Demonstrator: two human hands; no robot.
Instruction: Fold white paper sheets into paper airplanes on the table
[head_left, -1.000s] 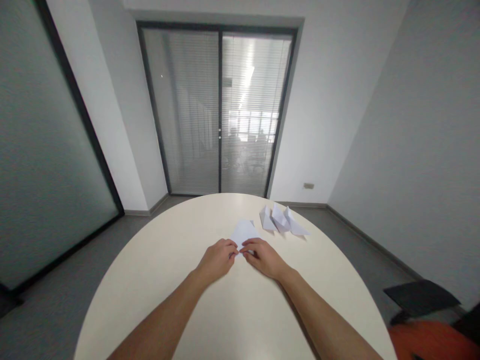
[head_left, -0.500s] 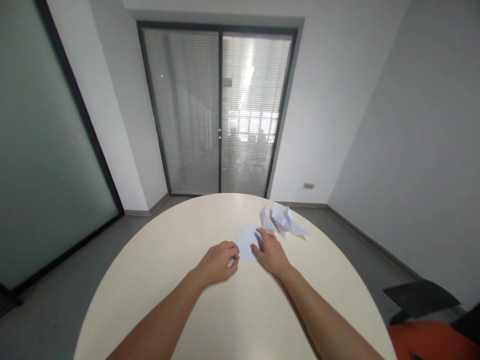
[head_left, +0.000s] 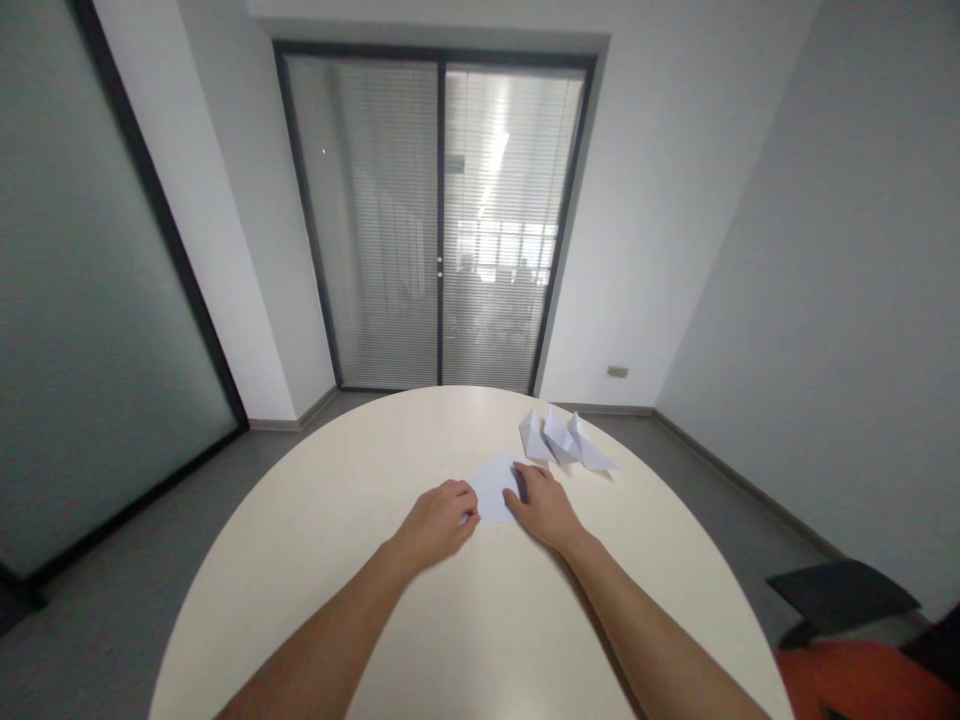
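A folded sheet of white paper [head_left: 492, 492] lies on the round table [head_left: 337, 480] between my two hands. My left hand [head_left: 441, 518] is closed in a pinch on the paper's left edge, its thumb and fingers bent together. On the paper's right side rests my right hand [head_left: 546, 508], with the thumb apart from the forefinger and the fingers reaching forward. My right hand and wrist hide part of the paper's right edge. Three folded white paper shapes [head_left: 561, 440] stand side by side just beyond my right hand.
The cream table top has a curved edge all round. At the lower right stands a chair with an orange seat [head_left: 862, 680] and a dark armrest [head_left: 844, 595]. Past the table is a glass partition [head_left: 367, 220] with blinds. A wall socket [head_left: 617, 371] sits low on the wall.
My hands were close together at the paper's near edge. My right hand has moved right and forward onto its right side; my left stays at the left. More of the paper's near part now shows.
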